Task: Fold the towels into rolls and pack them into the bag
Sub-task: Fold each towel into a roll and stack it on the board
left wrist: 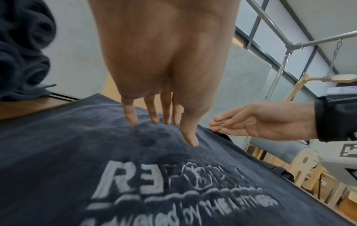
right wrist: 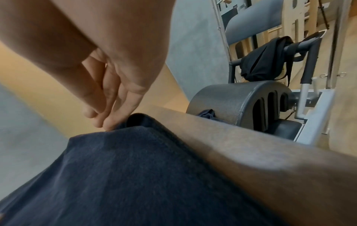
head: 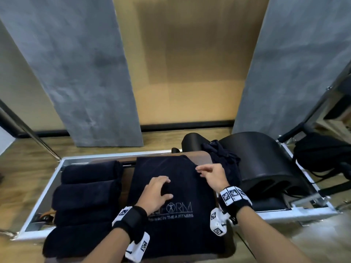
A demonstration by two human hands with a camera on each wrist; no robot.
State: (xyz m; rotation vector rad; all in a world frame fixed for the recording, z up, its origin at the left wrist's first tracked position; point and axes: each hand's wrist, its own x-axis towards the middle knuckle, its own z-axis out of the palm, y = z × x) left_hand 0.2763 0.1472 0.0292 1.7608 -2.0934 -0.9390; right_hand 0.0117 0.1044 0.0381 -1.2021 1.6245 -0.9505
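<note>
A dark navy towel [head: 182, 234] with white lettering lies flat on a wooden platform [right wrist: 251, 145]. My left hand [head: 165, 186] sits on its middle, fingers spread, and the fingertips [left wrist: 133, 120] press into the cloth [left wrist: 77, 152]. My right hand [head: 199, 171] is at the towel's far right edge, fingers straight. Its fingertips [right wrist: 108, 125] touch a small raised fold of the towel [right wrist: 135, 168] there. Several rolled navy towels [head: 89, 171] lie side by side to the left. A black bag [head: 321, 154] hangs at the far right.
A crumpled heap of navy towels [head: 224, 160] lies behind my right hand, against a black arc barrel [head: 266, 158]. A metal frame [head: 45, 196] borders the platform. Grey wall panels and wooden floor lie beyond.
</note>
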